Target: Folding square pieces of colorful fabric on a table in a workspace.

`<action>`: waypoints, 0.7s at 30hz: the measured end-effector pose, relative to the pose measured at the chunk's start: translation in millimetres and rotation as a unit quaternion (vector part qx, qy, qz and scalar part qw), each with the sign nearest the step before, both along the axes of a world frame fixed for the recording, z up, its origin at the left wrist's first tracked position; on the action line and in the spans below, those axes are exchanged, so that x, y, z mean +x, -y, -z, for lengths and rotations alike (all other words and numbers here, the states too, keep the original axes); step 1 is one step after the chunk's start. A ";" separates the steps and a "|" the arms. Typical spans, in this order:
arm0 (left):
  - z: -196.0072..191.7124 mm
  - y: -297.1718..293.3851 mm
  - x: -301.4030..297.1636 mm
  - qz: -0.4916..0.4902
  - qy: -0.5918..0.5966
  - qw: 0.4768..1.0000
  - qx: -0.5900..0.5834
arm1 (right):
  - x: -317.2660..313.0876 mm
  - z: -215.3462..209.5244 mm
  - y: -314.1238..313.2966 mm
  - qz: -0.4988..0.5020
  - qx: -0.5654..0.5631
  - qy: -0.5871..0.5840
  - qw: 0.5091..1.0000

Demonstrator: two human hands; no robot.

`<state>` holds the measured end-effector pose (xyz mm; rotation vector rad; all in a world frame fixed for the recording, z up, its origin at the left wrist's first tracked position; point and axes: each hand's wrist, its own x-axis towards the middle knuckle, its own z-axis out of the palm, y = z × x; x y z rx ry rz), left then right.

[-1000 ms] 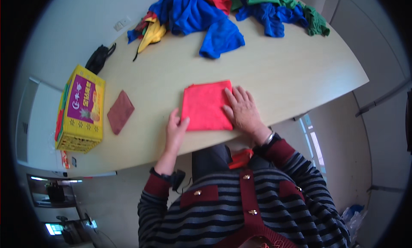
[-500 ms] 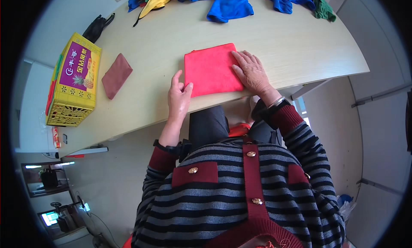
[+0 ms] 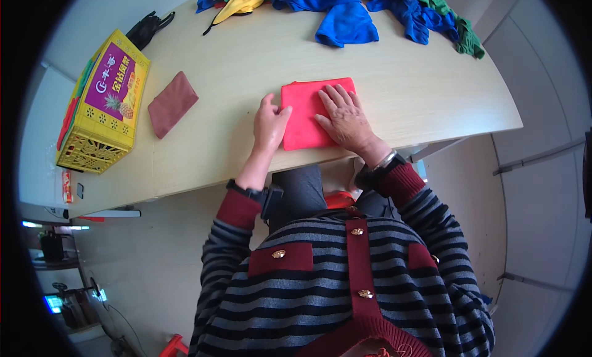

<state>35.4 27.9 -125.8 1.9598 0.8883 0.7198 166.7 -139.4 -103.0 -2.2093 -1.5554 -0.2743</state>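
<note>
A folded red cloth (image 3: 299, 119) lies flat on the table in front of me, squared into a neat block. Resting on its upper right part is my right hand (image 3: 346, 118), palm down with the fingers spread. My left hand (image 3: 270, 124) stands on edge along the cloth's left side, fingers partly curled and thumb at the cloth's edge; nothing is gripped in it. To the left lies a folded brownish-pink cloth (image 3: 173, 105), apart from both hands.
A yellow plastic crate (image 3: 105, 104) with coloured cloths inside stands at the table's left edge, a black bag (image 3: 148, 30) behind it. Along the far side lie a yellow cloth (image 3: 239, 5), blue cloths (image 3: 348, 25) and green cloths (image 3: 470, 41). The wooden table (image 3: 216, 159) ends just before my body.
My right hand has slid inward from the red cloth's right edge onto its top. The left hand is closer against the left edge. The whole view has shifted slightly.
</note>
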 end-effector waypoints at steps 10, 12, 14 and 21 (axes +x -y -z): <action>-10.1 -20.7 39.3 0.019 -0.032 0.996 0.082 | 74.3 2.7 -9.8 0.138 0.047 -0.242 0.959; -7.5 -15.3 39.6 0.001 0.012 0.973 0.230 | 86.0 4.2 -13.1 0.136 0.055 -0.255 0.956; -9.0 -14.6 38.2 0.020 0.044 0.971 0.235 | 88.3 4.3 -19.2 0.131 0.066 -0.295 0.944; -11.1 -23.3 44.7 0.103 0.052 0.979 0.166 | 102.6 12.7 -17.8 0.107 0.113 -0.357 0.921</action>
